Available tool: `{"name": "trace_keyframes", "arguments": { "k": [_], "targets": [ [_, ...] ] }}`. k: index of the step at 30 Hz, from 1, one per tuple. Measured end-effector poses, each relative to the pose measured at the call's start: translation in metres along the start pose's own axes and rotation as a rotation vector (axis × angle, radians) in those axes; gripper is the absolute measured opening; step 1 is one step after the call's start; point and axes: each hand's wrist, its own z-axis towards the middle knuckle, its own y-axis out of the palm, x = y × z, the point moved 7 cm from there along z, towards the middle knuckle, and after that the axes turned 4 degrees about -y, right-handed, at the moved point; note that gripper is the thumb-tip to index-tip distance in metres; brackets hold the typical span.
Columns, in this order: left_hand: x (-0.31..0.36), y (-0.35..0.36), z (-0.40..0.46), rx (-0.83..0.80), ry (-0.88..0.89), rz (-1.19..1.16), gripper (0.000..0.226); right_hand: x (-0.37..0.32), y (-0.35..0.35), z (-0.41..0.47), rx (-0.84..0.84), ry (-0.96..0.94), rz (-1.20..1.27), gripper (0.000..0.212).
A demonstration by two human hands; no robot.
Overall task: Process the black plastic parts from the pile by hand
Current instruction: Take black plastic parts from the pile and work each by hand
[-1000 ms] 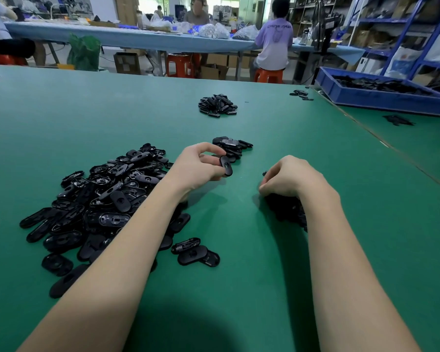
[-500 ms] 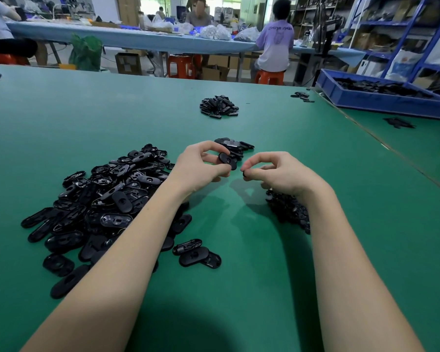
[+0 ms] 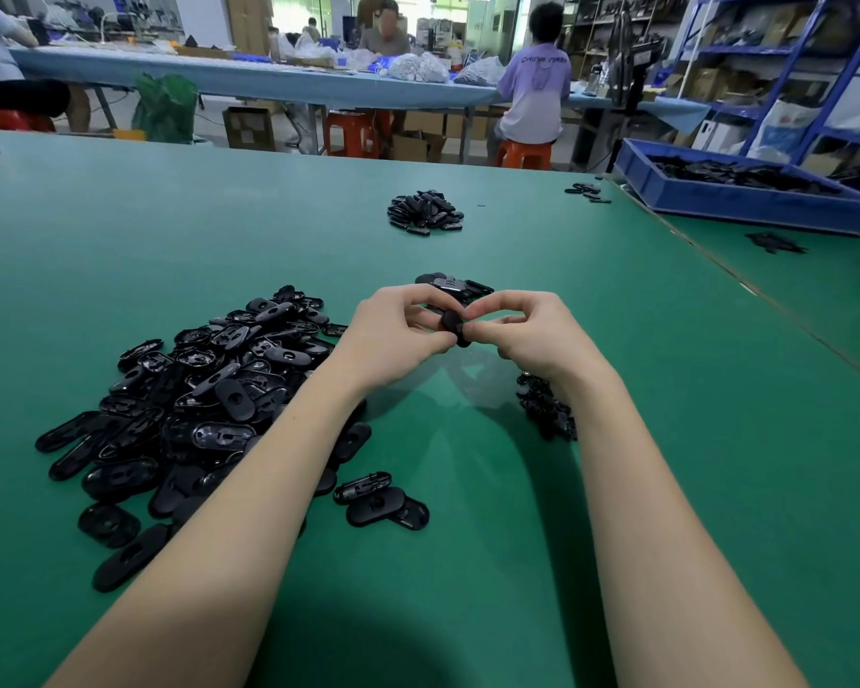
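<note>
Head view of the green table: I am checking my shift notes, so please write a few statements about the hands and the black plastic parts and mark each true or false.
1. Both hands hold one small black plastic part between them above the green table. True.
2. The large pile of black oval plastic parts lies to the person's right. False: it lies to the left, beside the left forearm.
3. The left hand rests flat on the table. False: its fingers pinch the part, as do those of the right hand.
4. A blue plastic bin with dark parts stands at the far right. True.
5. A smaller heap of black parts lies farther back on the table. True.
</note>
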Motion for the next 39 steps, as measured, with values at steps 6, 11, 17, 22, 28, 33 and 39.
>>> {"name": "trace_keyframes", "arguments": {
  "k": [6,11,17,22,28,33,39],
  "targets": [
    [0.002,-0.001,-0.001,-0.002,0.01,0.025,0.028,0.001,0.0,0.002,0.019,0.015,-0.03,0.012],
    [-0.002,-0.001,-0.001,-0.009,-0.029,-0.029,0.026,0.004,0.002,0.001,0.031,0.027,-0.037,0.015],
    [-0.004,-0.002,-0.003,-0.079,-0.119,-0.238,0.021,0.013,0.002,-0.004,-0.007,0.1,0.127,0.022],
    [-0.005,-0.002,-0.004,-0.051,-0.179,-0.338,0.014,0.011,0.005,-0.003,-0.028,0.076,0.149,0.02],
    [-0.007,0.001,-0.003,-0.019,-0.199,-0.323,0.014,0.008,0.005,0.004,0.017,0.024,0.065,0.009],
    [-0.01,0.001,-0.002,-0.003,-0.2,-0.269,0.018,0.007,0.006,0.008,0.079,-0.003,-0.017,0.01],
    [-0.01,0.006,-0.001,-0.002,-0.204,-0.246,0.014,0.007,0.008,0.007,0.086,-0.023,-0.032,0.013]
  ]
}}
